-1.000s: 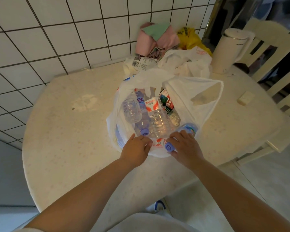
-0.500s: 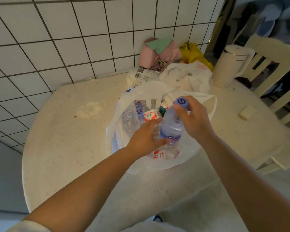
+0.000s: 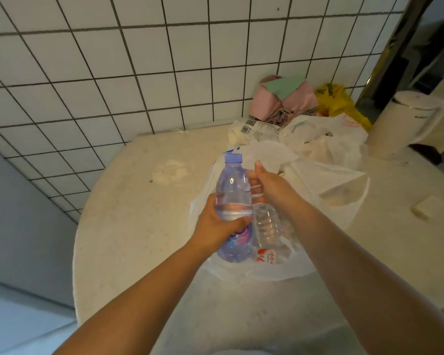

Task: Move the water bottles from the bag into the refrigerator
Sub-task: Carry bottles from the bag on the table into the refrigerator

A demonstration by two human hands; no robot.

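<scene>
Change: half a second ago the right hand held the purple-capped bottle by its neck over the bag; the left hand has taken it round the middle, and it is out of the bag.
Left hand: the left hand [image 3: 217, 224] grips the purple-capped bottle [image 3: 233, 208], fingers curled round its waist just above the label.
Right hand: the right hand [image 3: 263, 183] is just beside the bottle's shoulder, thumb up; through the clear plastic its fingers seem to lie against the bottle, but I cannot tell whether it grips or is letting go.
Bottle's lie: nearly upright, cap away from the person and tilted a little left, base toward them, above the near-left rim of the white bag [image 3: 326, 201].
Still in the bag: at least one clear ribbed bottle [image 3: 267, 226] lies just right of the held one, below the right wrist.
Key relation: no refrigerator is in view, so the carry probably calls for a turn away from the table [image 3: 139, 226]; the right hand is nearer the remaining bottles.
Elsewhere: a white kettle [image 3: 405, 124] stands at the far right.
</scene>
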